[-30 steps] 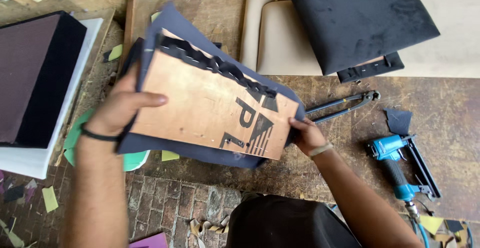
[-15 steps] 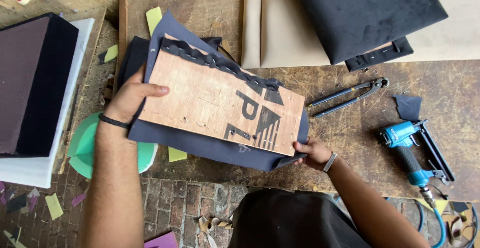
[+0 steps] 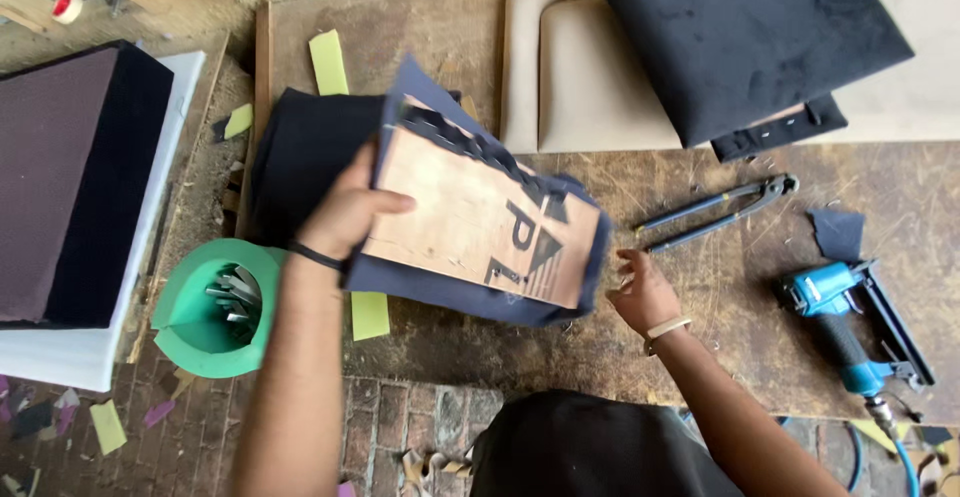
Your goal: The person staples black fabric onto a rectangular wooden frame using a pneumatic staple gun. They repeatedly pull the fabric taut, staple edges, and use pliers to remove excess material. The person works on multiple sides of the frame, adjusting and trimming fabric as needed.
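Head view: 1 plywood board [image 3: 470, 222], wrapped at its edges in dark blue fabric [image 3: 470, 292], is held tilted above the counter [image 3: 700, 207]. The left hand [image 3: 345, 212] grips the board's left end, thumb on the bare wood face, fingers hidden behind it. The right hand [image 3: 640, 292] hangs open just beside the board's right edge, not touching it. Judged from its flat, unbending shape, the board is stiff and fairly light; the fabric is soft and loose at the edges, so a hold on the wood at either short end looks safest. Folded dark cloth [image 3: 300, 157] lies beneath. A green tub [image 3: 190, 312] of metal pieces stands left of the forearm. Pliers [image 3: 715, 212] and a blue staple gun [image 3: 840, 322] lie to the right, well apart from the board.

Hidden or unclear: the board's underside, how the fabric is fixed, and the black markings partly covered. A dark cushion [image 3: 740, 37] is cut off at the top edge.
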